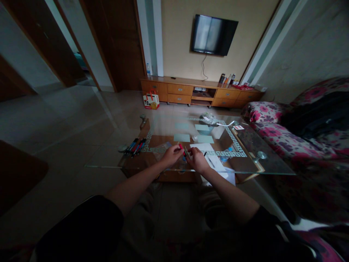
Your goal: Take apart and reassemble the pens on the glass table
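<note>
Over the front of the glass table (103, 162), my left hand (171, 155) pinches a short red and dark marker part (181, 147). My right hand (197, 159) is closed close beside it, fingers bent in toward the same spot. A thin pale piece shows between the two hands, too small to make out. To the left lies a group of several markers (135, 147) in black, blue and red. White paper (203, 147) lies beyond and to the right of my right hand, with a dark pen (211, 162) on it.
A blue-capped bottle (225, 155) is right of the paper. Farther back are a plastic bag (209, 118), a white card (239, 127) and a small white round item (194, 138). A flowered sofa (265, 129) stands right, a wooden cabinet (178, 89) beyond.
</note>
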Action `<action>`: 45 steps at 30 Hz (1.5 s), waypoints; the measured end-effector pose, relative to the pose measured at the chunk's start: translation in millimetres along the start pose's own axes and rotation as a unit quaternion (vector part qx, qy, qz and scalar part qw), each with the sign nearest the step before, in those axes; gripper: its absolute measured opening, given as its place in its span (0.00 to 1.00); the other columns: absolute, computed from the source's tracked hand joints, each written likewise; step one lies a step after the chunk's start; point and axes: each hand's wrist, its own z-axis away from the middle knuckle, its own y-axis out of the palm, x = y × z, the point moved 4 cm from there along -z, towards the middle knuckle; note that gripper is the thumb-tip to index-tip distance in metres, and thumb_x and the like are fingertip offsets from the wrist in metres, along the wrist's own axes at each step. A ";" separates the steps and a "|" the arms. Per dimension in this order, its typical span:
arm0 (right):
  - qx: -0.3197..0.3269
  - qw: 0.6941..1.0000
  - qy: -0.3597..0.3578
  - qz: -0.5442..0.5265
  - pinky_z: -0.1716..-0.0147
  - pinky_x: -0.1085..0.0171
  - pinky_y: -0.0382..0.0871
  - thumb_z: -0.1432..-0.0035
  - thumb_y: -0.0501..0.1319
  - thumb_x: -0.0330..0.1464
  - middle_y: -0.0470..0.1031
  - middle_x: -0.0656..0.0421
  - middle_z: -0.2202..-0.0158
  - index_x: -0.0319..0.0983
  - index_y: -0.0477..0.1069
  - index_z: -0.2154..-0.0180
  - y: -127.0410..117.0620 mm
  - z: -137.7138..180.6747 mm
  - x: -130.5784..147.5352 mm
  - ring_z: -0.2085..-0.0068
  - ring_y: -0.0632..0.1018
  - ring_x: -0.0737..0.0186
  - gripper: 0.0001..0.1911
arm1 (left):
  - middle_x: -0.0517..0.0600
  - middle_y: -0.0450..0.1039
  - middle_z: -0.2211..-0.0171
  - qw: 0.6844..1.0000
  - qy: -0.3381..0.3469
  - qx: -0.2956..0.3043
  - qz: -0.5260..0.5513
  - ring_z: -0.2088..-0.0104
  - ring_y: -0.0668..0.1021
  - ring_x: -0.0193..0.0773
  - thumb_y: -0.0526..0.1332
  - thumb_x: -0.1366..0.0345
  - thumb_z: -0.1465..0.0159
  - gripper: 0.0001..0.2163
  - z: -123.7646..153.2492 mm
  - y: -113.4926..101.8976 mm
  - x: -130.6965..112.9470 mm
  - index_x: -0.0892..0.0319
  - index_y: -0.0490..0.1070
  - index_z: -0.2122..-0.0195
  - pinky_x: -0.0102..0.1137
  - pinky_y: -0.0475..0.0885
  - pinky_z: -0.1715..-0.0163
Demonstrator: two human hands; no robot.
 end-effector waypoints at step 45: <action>0.125 0.977 0.103 0.139 0.63 0.65 0.70 0.43 0.61 0.31 0.78 0.45 0.62 0.33 0.78 0.65 12.7 3.0 -20.8 0.62 0.80 0.55 0.09 | 0.49 0.76 0.68 0.998 -0.028 -0.049 -0.023 0.68 0.78 0.36 0.60 0.58 0.37 0.10 -1.1 -9.9 13.6 0.60 0.72 0.66 0.29 0.72 0.66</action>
